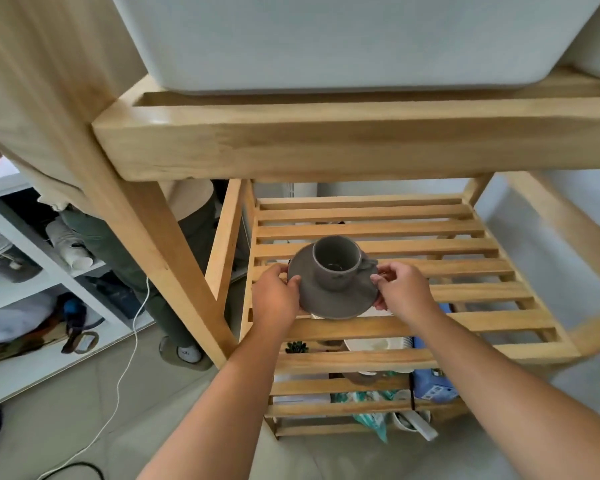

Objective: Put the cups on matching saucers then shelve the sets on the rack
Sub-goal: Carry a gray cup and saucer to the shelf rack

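A grey cup (335, 263) stands upright on a matching grey saucer (333, 301), its handle pointing right. My left hand (274, 294) grips the saucer's left rim and my right hand (404, 292) grips its right rim, near the handle. I hold the set just over the slatted middle shelf (430, 244) of the wooden rack, towards its left front part. Whether the saucer touches the slats cannot be told.
The rack's top shelf (326, 143) carries a large white bin (326, 39) right above the set. Below the slats lie plates (374, 344), a blue box (433, 386) and bags. A person (187, 258) stands at the left beside white cubby shelves (42, 271). A white cable (118, 386) runs across the floor.
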